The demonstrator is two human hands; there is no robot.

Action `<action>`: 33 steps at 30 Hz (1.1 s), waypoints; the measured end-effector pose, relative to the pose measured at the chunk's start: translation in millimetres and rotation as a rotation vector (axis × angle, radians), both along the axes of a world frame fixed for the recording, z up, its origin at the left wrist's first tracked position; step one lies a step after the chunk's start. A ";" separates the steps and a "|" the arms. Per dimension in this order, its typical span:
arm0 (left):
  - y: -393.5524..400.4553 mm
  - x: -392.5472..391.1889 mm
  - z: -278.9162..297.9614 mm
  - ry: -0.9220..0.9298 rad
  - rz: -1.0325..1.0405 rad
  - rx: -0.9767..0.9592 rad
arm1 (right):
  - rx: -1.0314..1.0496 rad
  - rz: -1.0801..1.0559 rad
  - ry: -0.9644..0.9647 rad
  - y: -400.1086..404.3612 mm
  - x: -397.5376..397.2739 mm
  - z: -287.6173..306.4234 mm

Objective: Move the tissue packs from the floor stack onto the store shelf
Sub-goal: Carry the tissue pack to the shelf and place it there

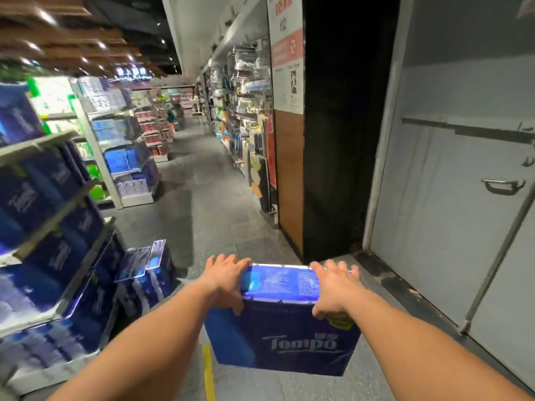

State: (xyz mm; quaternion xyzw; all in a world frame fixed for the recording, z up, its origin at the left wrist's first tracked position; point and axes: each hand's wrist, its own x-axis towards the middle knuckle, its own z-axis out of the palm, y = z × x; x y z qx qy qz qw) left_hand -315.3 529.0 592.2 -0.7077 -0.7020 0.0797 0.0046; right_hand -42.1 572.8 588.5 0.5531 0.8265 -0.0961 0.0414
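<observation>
Left hand (224,280) and right hand (333,287) clasp the tissue pack's (282,322) opposite top edges; the shelf (55,215) lies leftward.

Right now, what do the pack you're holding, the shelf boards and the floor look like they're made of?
Pack: thin glossy plastic film, judging by the glare on its top and the printed logo; contents hidden. Both the left hand and the right hand grip its top edges. Shelf boards: probably painted metal, pale, thin-edged, matte. Floor: grey stone-like tile, matte, speckled, with faint joints.
</observation>
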 end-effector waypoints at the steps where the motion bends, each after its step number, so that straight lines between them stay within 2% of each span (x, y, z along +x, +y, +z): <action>1: 17.0 -8.4 7.1 0.003 0.023 0.005 | 0.010 0.030 0.009 25.4 -8.6 4.2; 8: 109.5 -68.5 46.6 -0.015 0.240 0.092 | 0.102 0.275 -0.005 188.1 -92.2 44.3; 14: 148.3 -129.0 48.5 -0.042 0.449 0.094 | 0.151 0.466 -0.052 275.1 -188.6 55.6; 23: 223.8 -280.2 44.3 -0.076 0.656 0.051 | 0.137 0.657 -0.076 385.3 -376.3 46.5; 27: 266.2 -354.5 61.6 -0.072 0.717 0.116 | 0.175 0.701 0.009 437.0 -460.8 58.2; 33: 331.3 -457.9 94.3 0.113 0.755 0.297 | 0.339 0.774 0.163 518.5 -577.9 92.0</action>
